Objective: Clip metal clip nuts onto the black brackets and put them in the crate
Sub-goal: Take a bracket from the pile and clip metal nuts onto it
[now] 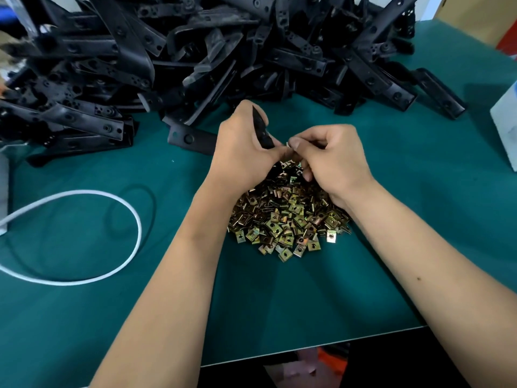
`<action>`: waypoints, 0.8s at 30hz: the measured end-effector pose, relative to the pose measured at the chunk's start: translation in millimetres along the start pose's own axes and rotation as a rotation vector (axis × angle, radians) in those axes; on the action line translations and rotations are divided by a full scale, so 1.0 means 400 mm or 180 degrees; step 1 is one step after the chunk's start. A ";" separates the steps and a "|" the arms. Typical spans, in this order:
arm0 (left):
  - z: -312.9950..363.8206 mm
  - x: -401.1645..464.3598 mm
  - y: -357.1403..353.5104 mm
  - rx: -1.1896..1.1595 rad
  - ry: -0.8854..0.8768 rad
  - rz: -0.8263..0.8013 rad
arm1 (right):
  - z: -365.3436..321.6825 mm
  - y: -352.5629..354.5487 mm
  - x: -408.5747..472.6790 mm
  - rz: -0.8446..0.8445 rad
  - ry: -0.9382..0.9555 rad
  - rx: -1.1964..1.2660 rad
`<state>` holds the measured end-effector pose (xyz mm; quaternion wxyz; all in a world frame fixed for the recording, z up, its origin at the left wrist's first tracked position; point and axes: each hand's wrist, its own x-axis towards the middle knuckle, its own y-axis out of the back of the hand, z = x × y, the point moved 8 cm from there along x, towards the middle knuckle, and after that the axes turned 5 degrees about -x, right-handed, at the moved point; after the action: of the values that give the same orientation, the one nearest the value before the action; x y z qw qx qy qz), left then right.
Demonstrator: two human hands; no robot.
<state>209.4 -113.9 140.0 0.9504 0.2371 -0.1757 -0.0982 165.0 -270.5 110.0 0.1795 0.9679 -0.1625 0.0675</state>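
Two bare hands over green table mat (84,317), meeting just above the far edge of one heap of clip nuts (288,217). Left hand (240,152) wrapped round one black bracket (263,130), fingers curled over it, bracket upright and tilted slightly, upper tip poking out past the knuckles, lower end emerging beside the thumb. Right hand (333,161) curled, thumb and forefinger pinched on one small clip nut (288,145), held right at the lower end of the gripped bracket, touching or nearly so; too small to tell whether seated on it. Just below the grip and toward the body, brass-coloured clip nuts too many to count, heaped loose, right wrist resting on the heap's right side. Just left of the grip, one single bracket (190,138) flat on the mat, two holes visible, partly hidden behind the left hand. Beyond the grip, one big pile of brackets (223,51), far too many to count, spread across the whole far side of the mat. Well left of the grip and nearer the body, one white cable (131,214) in one loose loop. Far right of the grip, one white block (506,119) at the frame edge, cut off. No crate in view.
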 end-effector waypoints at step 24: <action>-0.008 -0.014 0.004 -0.1675 0.0727 -0.0541 | -0.055 -0.016 -0.016 -0.0277 0.0306 0.0993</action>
<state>205.8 -109.7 136.3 0.9812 0.0059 -0.0157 -0.1923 159.7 -254.8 127.1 0.0375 0.9858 -0.0991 0.1303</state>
